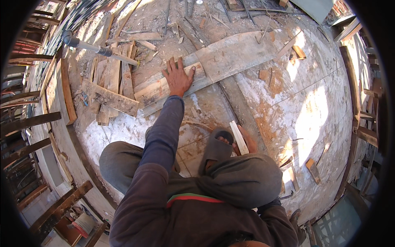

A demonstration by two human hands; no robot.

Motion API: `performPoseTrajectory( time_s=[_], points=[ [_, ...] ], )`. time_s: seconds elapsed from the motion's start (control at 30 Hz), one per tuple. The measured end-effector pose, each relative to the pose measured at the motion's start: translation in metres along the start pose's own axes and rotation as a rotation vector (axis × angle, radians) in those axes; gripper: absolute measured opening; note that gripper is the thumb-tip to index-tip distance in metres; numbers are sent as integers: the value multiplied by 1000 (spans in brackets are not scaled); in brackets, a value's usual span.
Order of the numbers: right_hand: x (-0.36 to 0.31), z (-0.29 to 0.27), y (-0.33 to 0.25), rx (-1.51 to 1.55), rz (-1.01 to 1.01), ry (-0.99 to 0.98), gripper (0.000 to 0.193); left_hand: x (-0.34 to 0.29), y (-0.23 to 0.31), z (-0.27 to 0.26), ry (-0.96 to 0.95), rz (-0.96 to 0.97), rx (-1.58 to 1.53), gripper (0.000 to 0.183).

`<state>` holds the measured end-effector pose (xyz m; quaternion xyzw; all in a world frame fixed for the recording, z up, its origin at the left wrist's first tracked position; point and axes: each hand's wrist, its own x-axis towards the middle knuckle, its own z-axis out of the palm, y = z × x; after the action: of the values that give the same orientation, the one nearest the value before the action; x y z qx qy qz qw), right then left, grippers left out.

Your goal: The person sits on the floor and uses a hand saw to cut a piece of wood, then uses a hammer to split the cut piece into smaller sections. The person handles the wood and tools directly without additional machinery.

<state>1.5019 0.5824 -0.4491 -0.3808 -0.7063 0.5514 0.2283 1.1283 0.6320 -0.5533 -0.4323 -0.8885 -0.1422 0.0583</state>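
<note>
No legible text, labels, numbers or signs visible.

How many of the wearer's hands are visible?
2: the left hand is spread on a board; the right hand, partly hidden, holds a pale wood strip beside a sandal.

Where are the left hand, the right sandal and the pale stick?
Left hand [179, 81]: head view, back of hand.
Right sandal [218, 151]: head view, its strap.
Pale stick [239, 138]: head view, its middle.
</note>
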Motion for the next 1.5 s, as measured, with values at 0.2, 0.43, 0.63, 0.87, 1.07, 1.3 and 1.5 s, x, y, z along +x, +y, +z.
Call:
performPoseTrajectory(
  time_s=[0.2,0.43,0.63,0.87,1.07,1.3,1.5],
  points=[
    [-35,-12,-18,-28,222,40,58,0,-3,-4,-105,-35,-91,72],
    [84,31,-25,-30,-39,31,60,6,8,-7,-63,25,-78,71],
    [54,18,-16,-69,20,21,51,10,-6,-2,-52,11,-95,70],
    [-7,-1,-16,-131,172,100,47,1,-5,-4,-70,-8,-62,68],
    [118,42,4,-39,-169,85,49,0,-7,1,-154,-38,-77,71],
    [111,48,-7,0,-15,-75,65,8,-18,7,-101,-27,-82,70],
    [116,49,-10,-51,-181,48,63,22,-19,-15,-283,-24,-183,78]
  ],
)
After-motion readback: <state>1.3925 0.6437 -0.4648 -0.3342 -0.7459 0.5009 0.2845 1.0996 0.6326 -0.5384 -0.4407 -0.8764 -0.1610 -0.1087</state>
